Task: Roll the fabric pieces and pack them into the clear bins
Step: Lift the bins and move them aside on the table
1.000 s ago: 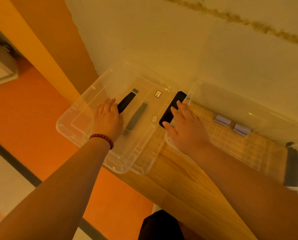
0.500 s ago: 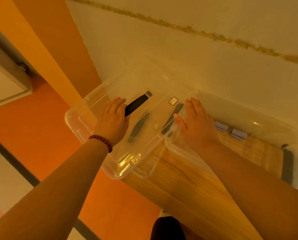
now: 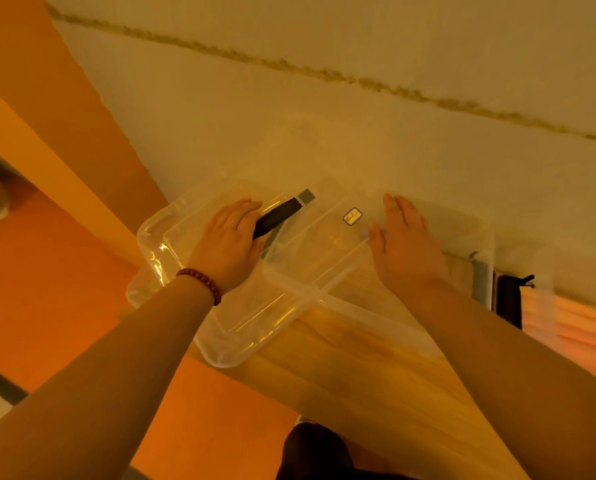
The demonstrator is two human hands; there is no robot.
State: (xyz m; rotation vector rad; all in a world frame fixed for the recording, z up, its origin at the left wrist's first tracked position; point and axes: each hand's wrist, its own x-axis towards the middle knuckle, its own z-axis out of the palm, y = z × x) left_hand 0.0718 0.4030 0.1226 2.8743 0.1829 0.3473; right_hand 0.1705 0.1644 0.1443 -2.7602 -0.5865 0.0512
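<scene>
A clear bin piece (image 3: 220, 341) with a black handle (image 3: 282, 213) and a small label (image 3: 352, 216) lies tilted over the left end of a second clear bin (image 3: 393, 317) on the wooden table. My left hand (image 3: 227, 237), a bead bracelet on its wrist, curls its fingers over the near end of the black handle. With straight fingers, my right hand (image 3: 403, 244) lies flat on the clear plastic to the right of the label. No fabric shows inside the bins.
The wooden table (image 3: 358, 375) ends at its left edge above an orange floor (image 3: 64, 289). A pale wall (image 3: 324, 116) rises just behind the bins. At the right stand a grey latch (image 3: 480, 275), a black object (image 3: 507, 299) and a blurred pink-orange stack (image 3: 566, 327).
Both hands have slid the handled clear piece to the right, over the second bin. The two small grey rolls seen inside that bin earlier no longer show.
</scene>
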